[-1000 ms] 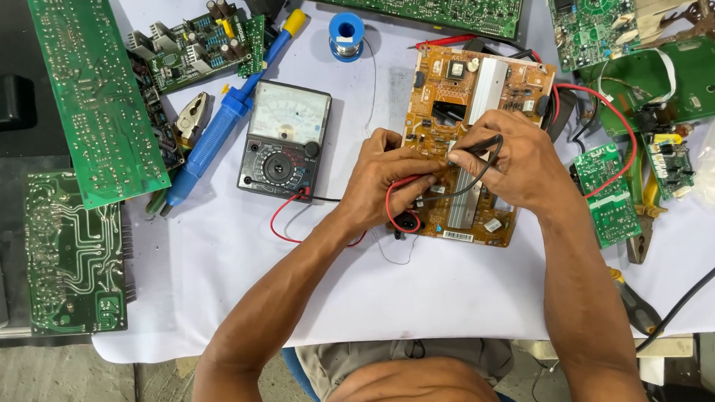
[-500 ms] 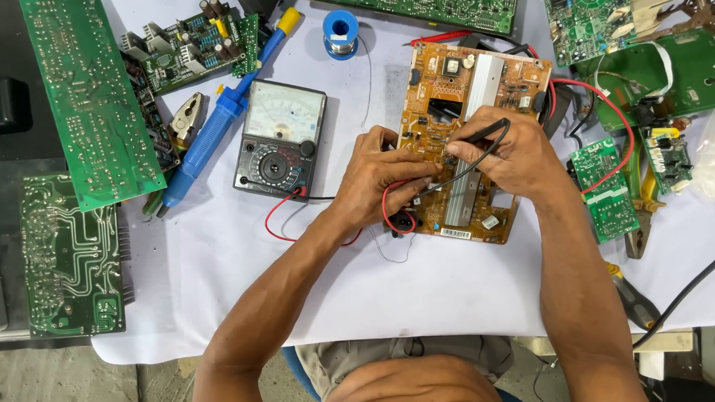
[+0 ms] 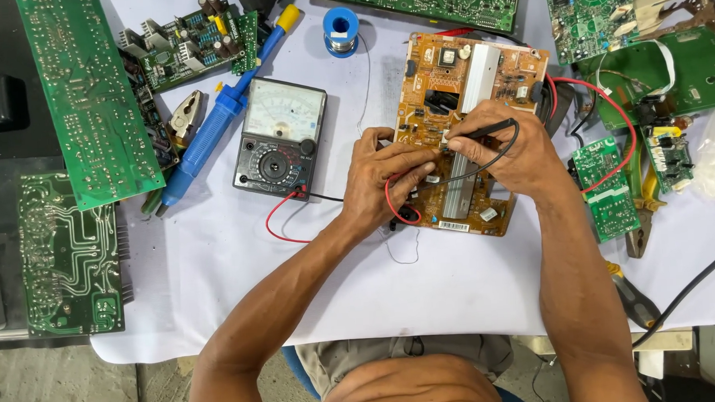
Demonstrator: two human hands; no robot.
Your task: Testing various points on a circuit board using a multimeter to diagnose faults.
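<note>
Hands, centre of frame: right hand (image 3: 510, 156) pinches a black probe (image 3: 483, 130), tip on the orange circuit board (image 3: 468, 124); left hand (image 3: 385, 180) closes on a red probe lead (image 3: 391, 206), fingertips on the board's lower left part. Analogue multimeter (image 3: 278, 138): left of board, leads trailing to it. Risks: a probe tip slipping could bridge neighbouring contacts; a snagged red lead could drag the meter.

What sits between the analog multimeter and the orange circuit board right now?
In the head view, the left hand lies between the multimeter and the orange circuit board, with the red lead and black lead crossing the white cloth below it.
</note>
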